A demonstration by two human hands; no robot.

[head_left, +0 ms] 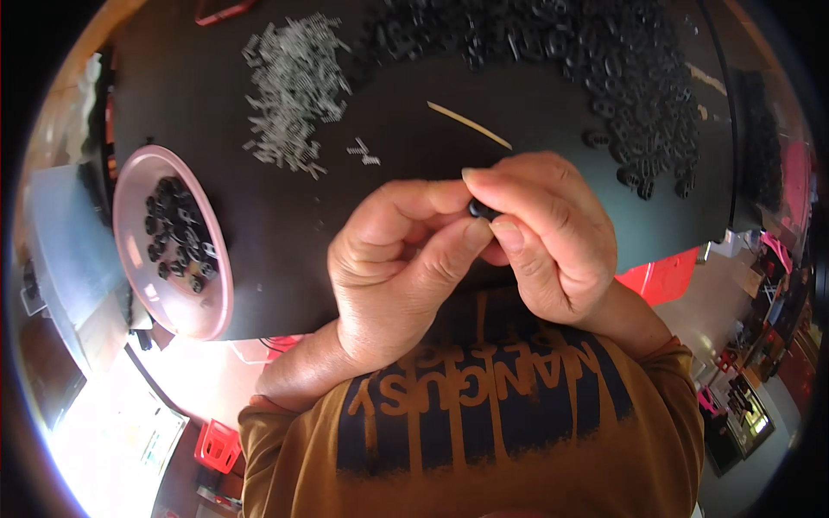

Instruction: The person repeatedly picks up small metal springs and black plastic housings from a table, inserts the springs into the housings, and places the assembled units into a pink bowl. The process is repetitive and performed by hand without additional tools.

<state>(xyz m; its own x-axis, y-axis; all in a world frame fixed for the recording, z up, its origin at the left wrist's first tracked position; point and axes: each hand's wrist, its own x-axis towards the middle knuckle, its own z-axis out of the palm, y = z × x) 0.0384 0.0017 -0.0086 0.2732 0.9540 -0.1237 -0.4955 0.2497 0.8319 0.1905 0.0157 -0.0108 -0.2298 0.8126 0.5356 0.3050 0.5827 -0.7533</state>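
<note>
Between the fingertips of both hands sits a small black plastic piece (482, 209), mostly covered by the fingers. My left hand (401, 255) pinches it between thumb and fingers from one side. My right hand (557, 229) grips it from the other side, thumb and forefinger closed. Beyond the hands lies a heap of small metal springs (298, 91), with a few loose springs (364, 153) nearer to me. A large spread of black plastic pieces (553, 39) covers the far right of the table.
On the left edge of the dark table (276, 250) stands a pink basin (226, 285) holding several black parts. A thin wooden stick (471, 124) lies past my hands. Red crates (661, 278) show below the table's right edge, and a red basket (218, 446) sits lower left.
</note>
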